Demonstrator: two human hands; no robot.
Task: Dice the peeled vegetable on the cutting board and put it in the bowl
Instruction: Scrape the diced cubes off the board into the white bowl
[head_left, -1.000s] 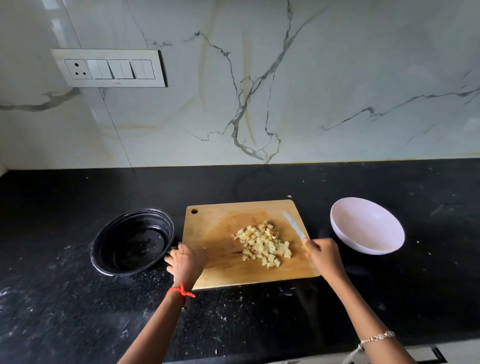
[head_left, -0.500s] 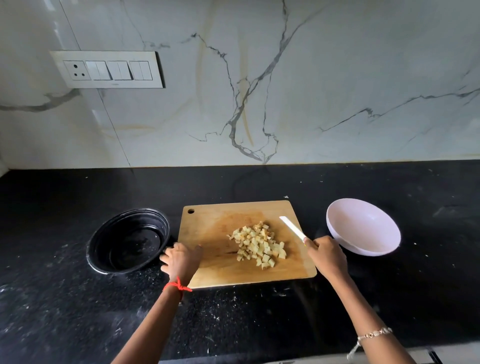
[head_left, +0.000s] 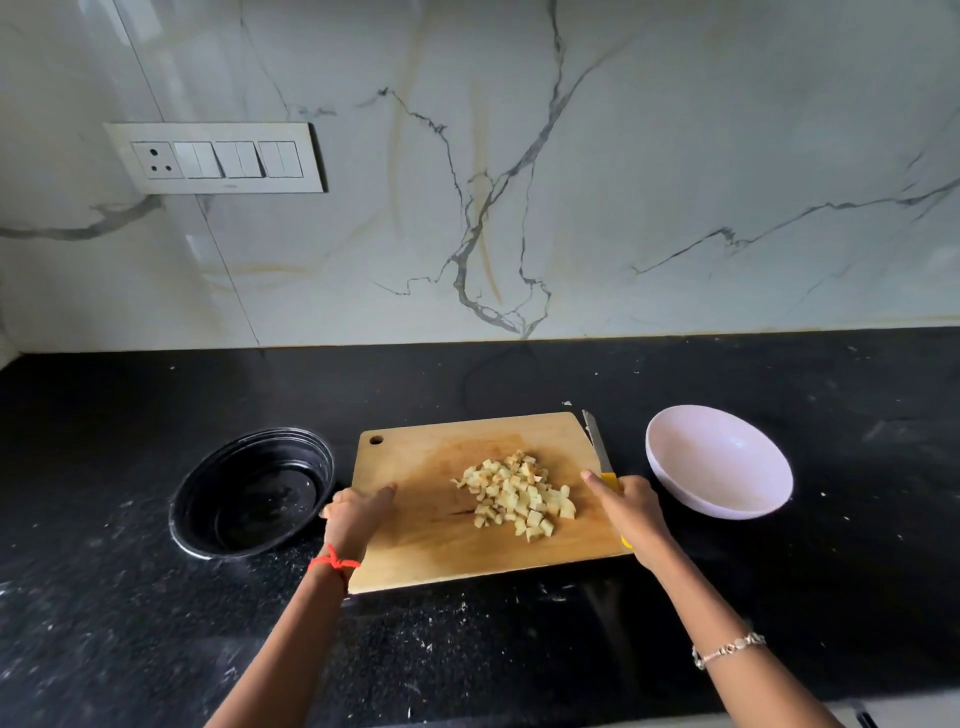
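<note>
Your right hand (head_left: 631, 512) clamps the knife (head_left: 598, 447), its long axis along the cutting board's (head_left: 415, 525) right edge, tip toward the wall (head_left: 675, 182). Your left hand (head_left: 356, 514) grips the board's left edge.

The wooden cutting board (head_left: 415, 540) lies flat on the black counter (head_left: 156, 649) in front of me, hanging hole at its far left corner. The diced vegetable (head_left: 519, 493), pale yellow cubes, forms one loose heap right of the board's centre. The knife (head_left: 597, 447) runs along the board's right edge, tip away from me. The white bowl (head_left: 719, 462) stands upright just right of the board.
</note>
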